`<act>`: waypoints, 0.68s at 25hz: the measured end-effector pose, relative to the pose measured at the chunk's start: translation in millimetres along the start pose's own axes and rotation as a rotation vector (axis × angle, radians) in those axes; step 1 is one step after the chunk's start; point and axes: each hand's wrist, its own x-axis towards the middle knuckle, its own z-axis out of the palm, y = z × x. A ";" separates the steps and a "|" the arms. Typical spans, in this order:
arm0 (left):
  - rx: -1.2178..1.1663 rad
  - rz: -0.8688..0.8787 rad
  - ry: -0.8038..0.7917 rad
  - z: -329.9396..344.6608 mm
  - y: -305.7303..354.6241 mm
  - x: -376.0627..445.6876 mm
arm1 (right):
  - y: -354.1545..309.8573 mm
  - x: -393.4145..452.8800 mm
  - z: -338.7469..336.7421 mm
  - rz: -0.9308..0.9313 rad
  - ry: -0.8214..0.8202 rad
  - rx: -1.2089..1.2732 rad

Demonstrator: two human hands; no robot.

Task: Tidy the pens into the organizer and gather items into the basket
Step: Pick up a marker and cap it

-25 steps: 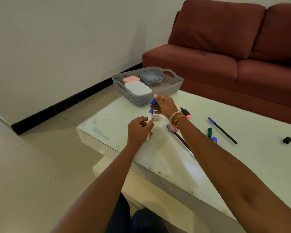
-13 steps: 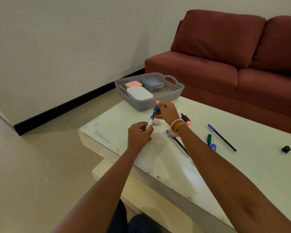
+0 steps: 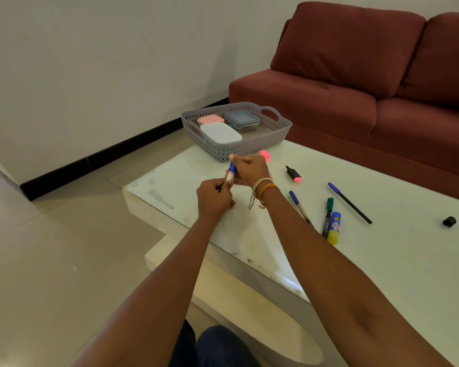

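Note:
Both hands meet over the near left part of the white table (image 3: 382, 260). My left hand (image 3: 214, 198) grips the white body of a blue-capped marker (image 3: 231, 174). My right hand (image 3: 249, 169) pinches its blue cap end, and the cap sits on the marker. A grey basket (image 3: 252, 148) stands just beyond the hands, holding a white box (image 3: 220, 133), a pink box (image 3: 210, 120) and a clear blue-lidded box (image 3: 240, 120). Loose on the table to the right lie a pink highlighter (image 3: 294, 174), a blue pen (image 3: 298, 206), a green marker (image 3: 328, 215), a glue stick (image 3: 334, 228) and a long blue-capped pen (image 3: 349, 203).
A pink cap (image 3: 265, 154) lies by the basket's front right corner. A small black cap (image 3: 449, 221) sits far right on the table. A dark red sofa (image 3: 368, 83) stands behind the table. The tiled floor (image 3: 51, 247) lies to the left.
My right hand has brought the blue cap down onto the marker tip, closing the gap between cap and marker. The view has shifted slightly.

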 end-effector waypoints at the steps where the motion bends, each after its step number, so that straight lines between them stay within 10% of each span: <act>1: -0.013 -0.014 -0.004 -0.1 0.4 -0.3 | -2.6 1.7 3.3 0.002 0.023 -0.050; 10: 0.313 0.134 -0.175 7.6 1.7 -20.2 | 11.7 -30.0 -38.1 -0.063 0.130 -0.722; 17: 0.331 0.161 -0.013 26.4 9.8 -57.8 | 24.5 -51.1 -103.0 -0.033 0.163 -0.564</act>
